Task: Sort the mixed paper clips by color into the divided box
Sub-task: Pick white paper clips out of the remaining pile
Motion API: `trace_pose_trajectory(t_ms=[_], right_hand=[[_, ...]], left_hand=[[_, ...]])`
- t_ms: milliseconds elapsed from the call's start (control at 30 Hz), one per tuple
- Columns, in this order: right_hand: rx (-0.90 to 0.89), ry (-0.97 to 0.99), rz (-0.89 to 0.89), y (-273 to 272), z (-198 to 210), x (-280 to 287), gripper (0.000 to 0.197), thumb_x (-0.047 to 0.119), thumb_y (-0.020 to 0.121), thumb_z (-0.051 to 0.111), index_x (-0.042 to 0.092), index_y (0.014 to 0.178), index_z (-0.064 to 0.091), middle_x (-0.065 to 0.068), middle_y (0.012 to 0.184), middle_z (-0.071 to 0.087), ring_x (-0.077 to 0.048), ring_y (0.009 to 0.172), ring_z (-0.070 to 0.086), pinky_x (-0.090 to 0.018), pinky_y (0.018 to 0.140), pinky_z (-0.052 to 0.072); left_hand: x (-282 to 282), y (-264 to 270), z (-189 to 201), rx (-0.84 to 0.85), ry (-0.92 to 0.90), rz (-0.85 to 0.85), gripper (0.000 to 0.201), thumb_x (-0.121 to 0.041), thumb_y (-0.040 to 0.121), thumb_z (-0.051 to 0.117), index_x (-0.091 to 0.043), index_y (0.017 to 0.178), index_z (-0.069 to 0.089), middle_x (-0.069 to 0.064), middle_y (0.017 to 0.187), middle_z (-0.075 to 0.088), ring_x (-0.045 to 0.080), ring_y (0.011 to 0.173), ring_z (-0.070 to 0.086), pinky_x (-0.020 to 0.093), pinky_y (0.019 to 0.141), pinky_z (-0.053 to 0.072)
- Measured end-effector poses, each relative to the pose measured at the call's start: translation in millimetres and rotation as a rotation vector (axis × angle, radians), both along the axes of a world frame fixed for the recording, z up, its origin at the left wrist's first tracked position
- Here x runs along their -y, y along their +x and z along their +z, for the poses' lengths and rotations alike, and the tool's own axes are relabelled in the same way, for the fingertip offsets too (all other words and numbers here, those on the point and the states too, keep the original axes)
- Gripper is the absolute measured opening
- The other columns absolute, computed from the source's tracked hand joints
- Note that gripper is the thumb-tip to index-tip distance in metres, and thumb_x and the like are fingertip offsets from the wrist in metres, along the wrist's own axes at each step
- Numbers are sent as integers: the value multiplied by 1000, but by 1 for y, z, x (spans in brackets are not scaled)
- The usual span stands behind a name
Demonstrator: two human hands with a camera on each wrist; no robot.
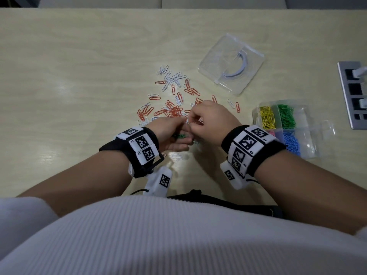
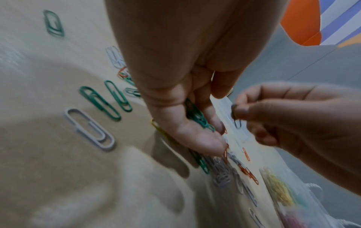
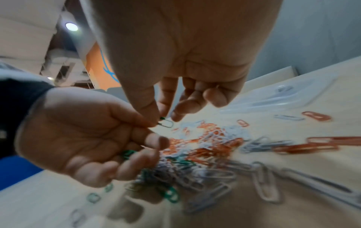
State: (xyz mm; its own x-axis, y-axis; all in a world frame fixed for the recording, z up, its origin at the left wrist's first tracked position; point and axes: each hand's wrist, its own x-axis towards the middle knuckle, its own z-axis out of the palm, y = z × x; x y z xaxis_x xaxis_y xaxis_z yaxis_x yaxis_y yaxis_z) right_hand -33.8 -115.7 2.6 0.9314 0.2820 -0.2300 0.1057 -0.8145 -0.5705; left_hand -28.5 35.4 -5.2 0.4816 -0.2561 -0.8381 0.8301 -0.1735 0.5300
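**Gathering green clips above the pile: hands meet at the near edge**

Holding your left hand [image 1: 168, 133] palm-up and cupped, you keep a small batch of green clips [image 2: 197, 117] in the curled fingers; this looks like a carrying store, so that one trip to the box serves several clips. Your right hand [image 1: 210, 120] pinches a single green clip [image 3: 166, 123] between thumb and forefinger, directly above the left hand's fingertips. In the right wrist view that clip's long axis lies roughly 10 to 4 o'clock, its free rounded end towards 4 o'clock and the other end buried in the pinch. Whether the left thumb also touches it cannot be told.

The mixed pile [image 1: 170, 108] of orange and white clips lies at 12 o'clock from your hands, with several green ones loose on the table [image 1: 79, 76] beneath the left hand. The divided box [image 1: 317, 139] stands at 3 o'clock of the hands, well apart; yellow, green, blue and pink compartments already hold clips. Its clear lid [image 1: 214, 64] lies at 1 o'clock.

Judgement: the green sort is unfinished; orange and white appear unstarted.
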Motion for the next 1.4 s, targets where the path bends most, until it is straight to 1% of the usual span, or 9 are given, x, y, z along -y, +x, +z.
trace_pose_trajectory(t_ms=[100, 167, 233, 367, 700, 833, 1000, 1200, 1400], right_hand=[[1, 96, 44, -4, 2, -11, 6, 23, 85, 62, 24, 87, 68, 7, 88, 63, -9, 82, 53, -24, 75, 42], [35, 112, -32, -3, -2, -11, 11, 22, 87, 59, 24, 91, 69, 8, 90, 65, -8, 83, 54, -23, 74, 41], [28, 10, -61, -1, -9, -7, 16, 21, 89, 54, 24, 96, 68, 5, 97, 62, -13, 88, 55, -27, 78, 45], [-76, -323, 59, -1, -25, -1, 18, 21, 90, 50, 28, 102, 62, 0, 108, 56, -22, 96, 57, -37, 81, 50], [-2, -468, 85, 0, -26, -2, 20, 23, 89, 49, 18, 106, 58, -3, 106, 55, -25, 92, 58, -33, 71, 38], [-4, -220, 60, -4, -15, -6, 4, 25, 84, 54, 24, 85, 58, 6, 90, 51, -17, 85, 53, -32, 74, 45], [-1, -86, 153, -11, -8, -20, 13, 27, 87, 56, 22, 92, 67, 4, 89, 56, -17, 88, 53, -31, 77, 45], [-58, -471, 201, -20, -17, -11, 19, 33, 90, 51, 21, 99, 62, 1, 99, 61, -22, 91, 60, -33, 77, 48], [-6, -524, 227, -23, -20, -20, 21, 27, 91, 46, 15, 105, 57, -5, 104, 60, -26, 90, 59, -32, 73, 36]], left_hand=[[-3, 1, 1, -1, -5, 18, 31, -27, 98, 47, -3, 103, 65, 16, 89, 68, 24, 84, 67, 41, 80, 57], [-9, 1, -1, -20, 13, 21, 31, -29, 98, 46, -5, 93, 65, 11, 77, 66, 17, 67, 65, 36, 79, 56], [-15, 0, -3, -32, 66, 6, 35, -30, 101, 41, -11, 79, 61, 3, 61, 60, 10, 48, 56, 31, 74, 55], [-24, -2, -1, -11, 129, -44, 34, -28, 101, 41, -12, 76, 56, 1, 54, 52, 11, 43, 50, 24, 57, 52], [-32, -4, 1, 22, 98, -107, 25, -18, 101, 43, -8, 91, 64, 3, 66, 62, 14, 61, 58, 35, 81, 53], [-29, -4, -2, -26, 69, -68, 37, -34, 102, 39, -8, 92, 64, 7, 77, 65, 17, 69, 63, 38, 84, 54], [-28, -2, -3, -44, 13, -48, 31, -30, 99, 48, -3, 100, 63, 11, 79, 64, 16, 67, 64, 33, 75, 58], [-41, -1, -6, -77, 79, -45, 29, -25, 100, 44, -8, 84, 60, 5, 60, 59, 15, 53, 59, 28, 65, 58], [-48, -6, -7, -112, 91, -37, 30, -23, 100, 45, -5, 82, 61, 9, 65, 60, 18, 64, 60, 38, 77, 58]])
